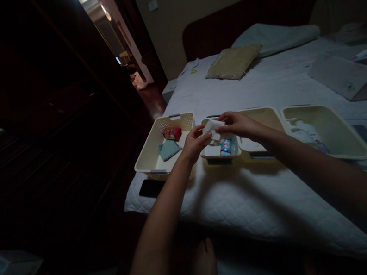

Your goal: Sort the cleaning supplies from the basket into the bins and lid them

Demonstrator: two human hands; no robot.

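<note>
Between my two hands is a small white folded piece, like a tissue or cloth (213, 127); its exact kind is hard to make out in the dim light. My left hand (197, 142) pinches its left side, and my right hand (236, 125) grips it from the right. Both are just above a small cream basket (224, 160), where a blue-labelled packet or bottle (226, 146) lies. In the larger perforated basket (148, 162) to the left are a red jar (172, 133) and a folded grey-green cloth (169, 149).
Right of the small basket stand another cream basket (264, 117) and a bigger bin (342, 139) holding white bottles (305, 131). A black phone (151, 188) lies at the bed's edge. Farther back are a yellowish pillow (234, 62) and, at right, an open grey box (342, 75).
</note>
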